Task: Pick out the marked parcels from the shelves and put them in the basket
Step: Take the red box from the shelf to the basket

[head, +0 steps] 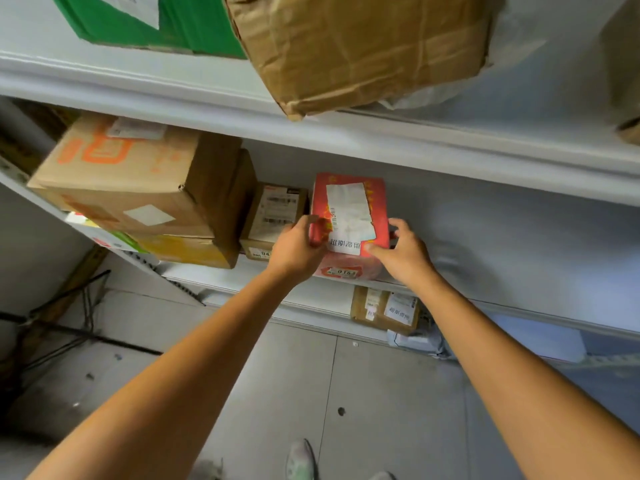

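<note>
The red, white-labelled parcel [349, 216], long axis running into the grey shelf [502, 258], is clasped between left grip [301, 244] and right grip [401, 251].

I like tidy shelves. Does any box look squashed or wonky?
Yes: the brown paper-wrapped parcel on the top shelf is creased and crumpled, sits crooked, and its corner hangs past the shelf edge.

Red parcel [349, 223] glossy plastic wrap, white paper labels; neighbouring boxes [145, 181] matt brown cardboard.
</note>
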A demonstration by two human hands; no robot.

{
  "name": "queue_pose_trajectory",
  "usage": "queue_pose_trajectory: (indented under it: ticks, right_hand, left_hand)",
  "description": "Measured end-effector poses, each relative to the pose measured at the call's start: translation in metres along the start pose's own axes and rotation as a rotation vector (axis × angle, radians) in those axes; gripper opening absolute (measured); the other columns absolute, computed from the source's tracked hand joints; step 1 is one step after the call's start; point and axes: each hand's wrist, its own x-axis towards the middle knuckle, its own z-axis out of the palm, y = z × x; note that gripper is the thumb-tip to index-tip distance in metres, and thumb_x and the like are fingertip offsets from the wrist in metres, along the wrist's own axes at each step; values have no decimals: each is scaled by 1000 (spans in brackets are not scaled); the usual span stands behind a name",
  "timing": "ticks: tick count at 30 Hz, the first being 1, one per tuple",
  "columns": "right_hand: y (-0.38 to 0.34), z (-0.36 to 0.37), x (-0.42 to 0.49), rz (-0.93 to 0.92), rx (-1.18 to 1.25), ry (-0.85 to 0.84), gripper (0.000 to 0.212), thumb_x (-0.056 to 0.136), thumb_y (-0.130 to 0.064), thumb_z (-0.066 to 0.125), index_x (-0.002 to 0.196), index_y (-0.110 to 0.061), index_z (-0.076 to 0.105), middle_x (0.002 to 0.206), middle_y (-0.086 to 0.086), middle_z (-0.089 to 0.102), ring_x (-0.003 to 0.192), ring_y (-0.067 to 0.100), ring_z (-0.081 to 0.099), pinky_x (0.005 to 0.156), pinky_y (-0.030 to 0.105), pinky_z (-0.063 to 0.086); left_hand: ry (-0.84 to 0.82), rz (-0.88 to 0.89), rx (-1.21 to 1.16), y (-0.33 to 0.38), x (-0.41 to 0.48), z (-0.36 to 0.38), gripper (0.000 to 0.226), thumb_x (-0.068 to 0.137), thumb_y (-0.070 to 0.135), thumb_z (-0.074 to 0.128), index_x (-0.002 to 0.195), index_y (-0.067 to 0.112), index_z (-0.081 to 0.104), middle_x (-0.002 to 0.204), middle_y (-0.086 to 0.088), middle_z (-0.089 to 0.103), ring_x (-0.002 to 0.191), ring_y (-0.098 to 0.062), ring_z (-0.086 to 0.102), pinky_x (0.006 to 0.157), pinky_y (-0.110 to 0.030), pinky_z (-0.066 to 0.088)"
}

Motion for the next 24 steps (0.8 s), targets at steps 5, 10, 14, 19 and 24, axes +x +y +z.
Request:
queue_pose_trajectory:
  ticks: [5,10,14,19,24]
  right_hand:
    - [12,3,2,-12,40,10,65,84,-20,77,140,-18,46,115,-6,50,98,7,47,57,-3,33]
    - [19,-9,-9,-21,40,0,64,84,-20,77,140,-19,46,113,-6,50,97,9,49,65,7,33]
    - [33,-21,-24,-5,66,-11,61,83,-19,77,135,-20,46,115,-5,54,93,7,53,62,6,35]
    - [45,-30,-32,-1,112,-16,58,81,-22,80,129,-23,48,106,-12,53,92,-2,54,67,11,39]
    - [51,-24,-27,22,269,-25,64,80,-17,80,134,-26,48,126,-12,50,118,5,45,98,30,44]
  left_hand:
    - [72,17,4,-4,0,9,57,87,21,70,140,26,49,123,-6,63,102,-25,64,84,-37,57]
    - [62,9,-82,0,-16,20,62,81,27,78,137,29,52,123,-5,64,103,-24,64,88,-42,58]
    - [30,2,-159,5,-28,31,63,82,26,80,137,28,51,127,-5,60,98,-20,65,88,-40,59]
    - [-26,-52,-310,8,-31,34,79,78,20,83,145,22,41,132,-2,57,112,-21,60,90,-41,57]
    - [-117,-136,-412,5,-21,32,85,71,16,88,142,21,42,134,-5,53,117,-27,59,96,-49,54]
